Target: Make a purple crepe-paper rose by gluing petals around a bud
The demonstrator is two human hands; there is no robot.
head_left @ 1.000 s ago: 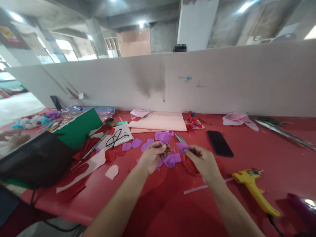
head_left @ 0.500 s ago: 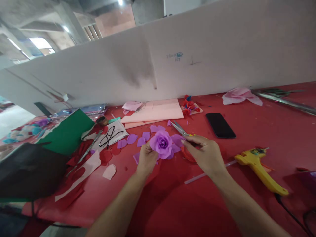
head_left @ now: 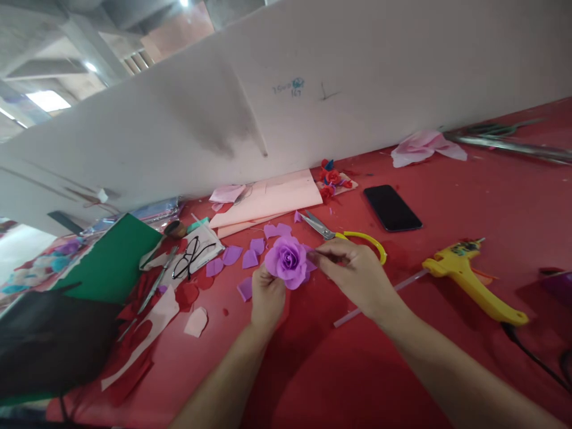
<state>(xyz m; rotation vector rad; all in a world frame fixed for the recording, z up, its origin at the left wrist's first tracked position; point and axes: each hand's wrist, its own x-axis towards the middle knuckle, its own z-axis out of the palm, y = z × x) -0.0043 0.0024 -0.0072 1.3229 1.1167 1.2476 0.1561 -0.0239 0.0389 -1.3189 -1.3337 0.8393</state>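
A purple paper rose (head_left: 286, 260) is held upright above the red table (head_left: 447, 196). My left hand (head_left: 267, 297) grips it from below, fingers closed under the bloom. My right hand (head_left: 353, 273) pinches a purple petal at the rose's right side. Loose purple petals (head_left: 250, 257) lie just behind on the table. Yellow-handled scissors (head_left: 344, 234) rest right behind my right hand.
A yellow glue gun (head_left: 471, 286) lies at the right with a clear glue stick (head_left: 379, 298) near it. A black phone (head_left: 392, 207), pink paper sheets (head_left: 268, 199), eyeglasses (head_left: 190, 258), green card (head_left: 111, 259) and red scraps (head_left: 147, 333) surround the hands. A white partition (head_left: 357, 77) backs the table.
The rose turned to face me and rose slightly. My right hand moved in against its right side with the petal. The camera tilted down and rolled.
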